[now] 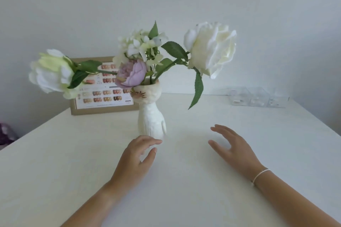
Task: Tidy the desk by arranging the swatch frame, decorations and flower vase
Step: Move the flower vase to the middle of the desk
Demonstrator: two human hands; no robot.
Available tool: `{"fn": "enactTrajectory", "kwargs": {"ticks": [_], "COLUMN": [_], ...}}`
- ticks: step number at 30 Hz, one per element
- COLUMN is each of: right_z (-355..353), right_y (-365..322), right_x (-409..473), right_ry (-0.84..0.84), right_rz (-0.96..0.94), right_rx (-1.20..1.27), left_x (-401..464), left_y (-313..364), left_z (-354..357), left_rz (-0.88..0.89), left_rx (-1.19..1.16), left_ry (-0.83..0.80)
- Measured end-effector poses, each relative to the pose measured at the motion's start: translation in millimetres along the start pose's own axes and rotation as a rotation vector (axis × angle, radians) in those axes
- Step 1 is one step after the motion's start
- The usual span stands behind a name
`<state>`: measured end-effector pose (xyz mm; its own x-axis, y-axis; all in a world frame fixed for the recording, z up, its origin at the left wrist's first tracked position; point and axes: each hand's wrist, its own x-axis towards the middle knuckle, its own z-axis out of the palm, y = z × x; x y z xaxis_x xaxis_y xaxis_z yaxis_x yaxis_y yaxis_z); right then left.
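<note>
A white cat-shaped flower vase [151, 116] stands upright near the middle of the white desk [73, 153], holding white and lilac flowers [210, 48]. My left hand [137, 158] hovers open just in front of the vase's base, fingertips close to it. Further right, my right hand [231, 146] is open too, apart from the vase, with a thin white bracelet on the wrist. The swatch frame [103, 99], brown-edged with rows of nail colour samples, leans against the wall behind the flowers at the back left, partly hidden by them.
A clear plastic organiser [258, 98] with small compartments sits at the back right by the wall. Something purple [6, 132] shows beyond the desk's left edge. A plain white wall runs behind the desk.
</note>
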<state>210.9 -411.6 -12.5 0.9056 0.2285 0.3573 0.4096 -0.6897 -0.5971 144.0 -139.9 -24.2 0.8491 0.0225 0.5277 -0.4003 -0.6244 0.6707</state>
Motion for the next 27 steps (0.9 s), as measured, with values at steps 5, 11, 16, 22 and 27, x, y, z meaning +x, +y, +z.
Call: {"fn": "enactTrajectory", "kwargs": {"ticks": [5, 11, 16, 22, 27], "right_z": [42.5, 87.5, 108.9, 114.8, 116.3], "right_y": [-45.0, -85.9, -100.8, -101.0, -97.1], "right_x": [-1.7, 11.9, 30.4, 44.6, 50.1], "right_ry": [-0.058, -0.049, -0.053, -0.064, -0.062], "right_rz": [-0.059, -0.073, -0.046, -0.001, -0.001], "right_rx": [0.090, 0.210, 0.340, 0.462, 0.475], "left_x": [-1.3, 15.1, 31.9, 50.6, 61.5], "left_y": [-26.9, -40.0, -45.9, -54.9, -57.7], "left_z": [-34.0, -41.7, -37.1, -31.2, -28.8], "left_rz": [-0.060, -0.233, -0.294, -0.285, -0.250], "left_rx": [-0.032, -0.208, -0.309, -0.376, -0.402], "left_ry": [0.096, 0.113, 0.006, -0.079, -0.142]}}
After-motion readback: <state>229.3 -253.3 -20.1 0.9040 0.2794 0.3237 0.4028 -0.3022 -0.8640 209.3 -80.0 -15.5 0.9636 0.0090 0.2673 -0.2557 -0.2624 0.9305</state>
